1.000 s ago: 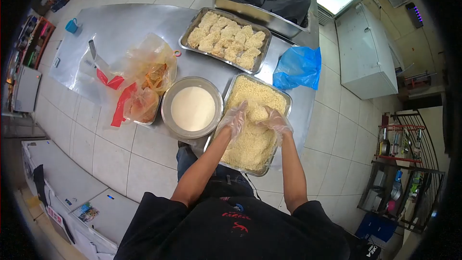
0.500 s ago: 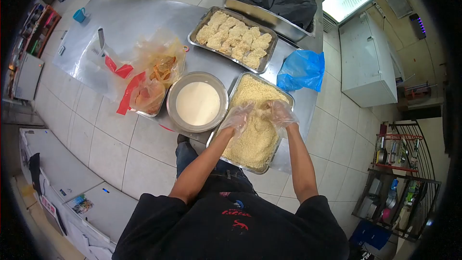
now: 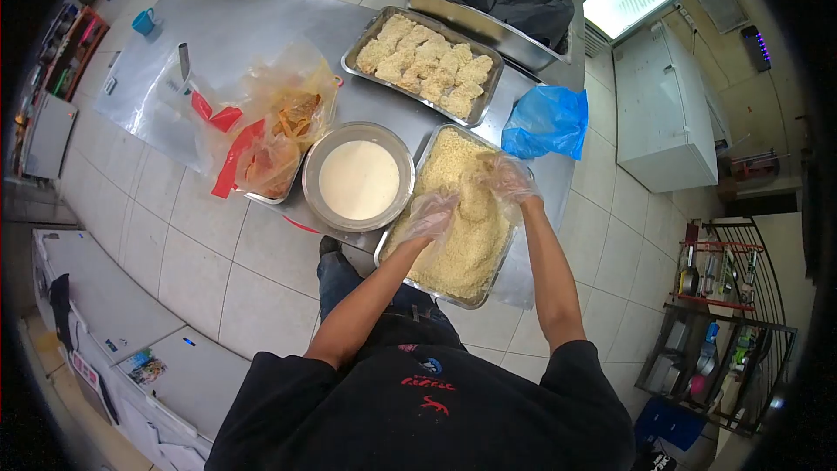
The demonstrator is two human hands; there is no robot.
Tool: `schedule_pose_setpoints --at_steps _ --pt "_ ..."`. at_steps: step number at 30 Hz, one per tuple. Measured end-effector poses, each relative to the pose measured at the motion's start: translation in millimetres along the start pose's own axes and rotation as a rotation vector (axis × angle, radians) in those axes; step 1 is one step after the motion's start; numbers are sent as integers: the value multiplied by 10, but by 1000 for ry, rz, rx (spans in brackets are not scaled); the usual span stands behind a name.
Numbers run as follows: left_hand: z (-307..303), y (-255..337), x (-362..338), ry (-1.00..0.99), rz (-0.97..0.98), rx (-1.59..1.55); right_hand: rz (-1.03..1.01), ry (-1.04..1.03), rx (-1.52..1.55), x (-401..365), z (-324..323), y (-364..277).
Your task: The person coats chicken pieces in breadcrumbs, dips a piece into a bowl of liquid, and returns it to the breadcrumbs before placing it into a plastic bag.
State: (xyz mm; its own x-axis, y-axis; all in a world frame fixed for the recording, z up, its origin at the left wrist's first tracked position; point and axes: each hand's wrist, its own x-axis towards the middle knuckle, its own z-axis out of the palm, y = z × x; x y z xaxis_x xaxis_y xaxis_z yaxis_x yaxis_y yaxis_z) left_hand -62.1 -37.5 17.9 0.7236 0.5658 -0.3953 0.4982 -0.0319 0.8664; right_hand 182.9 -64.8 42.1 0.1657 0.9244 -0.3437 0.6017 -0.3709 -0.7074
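Note:
Clear plastic gloves cover both my hands. My left hand [image 3: 433, 215] lies over the left side of a metal tray [image 3: 381, 253] of pale yellow breadcrumbs [image 3: 453, 263], fingers stretched toward the middle. At the tray's right edge my right hand [image 3: 507, 178] is low over the crumbs with its fingers apart; the fingertips are partly hidden. Between the hands rests a crumb-covered lump [image 3: 475, 201], apparently a breaded piece. Left of this tray stands a round metal bowl [image 3: 316, 209] of creamy white batter [image 3: 359, 180].
Behind, a dark tray [image 3: 488, 109] holds rows of breaded pieces [image 3: 425, 65]. A blue plastic bag [image 3: 547, 124] lies at the right edge. Plastic bags with reddish food [image 3: 268, 167] sit on the left. A turquoise mug [image 3: 144, 22] stands at the table's far left corner.
My hands have moved apart: the left slightly down and toward me, the right up toward the tray's right edge. The lump between them shows more clearly.

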Motion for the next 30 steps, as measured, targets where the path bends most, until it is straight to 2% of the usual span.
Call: schedule_pose_setpoints --at_steps 1,2,4,5,6,8,9,11,15,17,18,19,22,23,25,26,28,30 --pt "-30 62 -13 -14 -39 51 95 -45 367 147 108 438" --pt "28 -17 51 20 -35 -35 207 -55 730 287 214 858" --pt "270 -376 284 94 -33 -215 -14 -88 -128 -261 208 121" --pt "325 -485 374 79 -56 -425 -113 -45 -514 -551 200 -299" --pt "363 -575 455 61 -80 -635 -90 29 -605 -629 389 -388" --pt "440 -641 484 68 -51 -740 -27 180 -778 -767 668 -499" --pt "460 -630 501 98 13 -636 -51 250 -866 -706 784 -284" --pt "167 -116 278 -27 -208 -392 -87 333 -803 -683 799 -206" --pt "261 -310 267 67 65 -340 -37 383 -470 -669 617 -132" --pt "283 -312 182 113 106 -418 134 338 -293 -715 493 -168" --pt "265 -283 167 104 55 -423 221 315 -204 -754 421 -184" --pt "244 -253 164 96 5 -428 -15 497 -230 -736 486 -10" --pt "228 -230 176 96 -102 -482 -98 594 -522 -684 577 253" --pt "235 -244 169 99 -134 -507 -6 588 -306 -646 624 290" --pt "248 -351 152 92 -56 -365 178 557 125 -599 688 294" --pt "254 -394 162 89 -18 -294 210 553 183 -628 692 311" --pt "270 -436 222 116 -76 -290 274 544 300 -759 629 51" --pt "272 -428 229 112 -31 -122 219 516 364 -648 736 353"
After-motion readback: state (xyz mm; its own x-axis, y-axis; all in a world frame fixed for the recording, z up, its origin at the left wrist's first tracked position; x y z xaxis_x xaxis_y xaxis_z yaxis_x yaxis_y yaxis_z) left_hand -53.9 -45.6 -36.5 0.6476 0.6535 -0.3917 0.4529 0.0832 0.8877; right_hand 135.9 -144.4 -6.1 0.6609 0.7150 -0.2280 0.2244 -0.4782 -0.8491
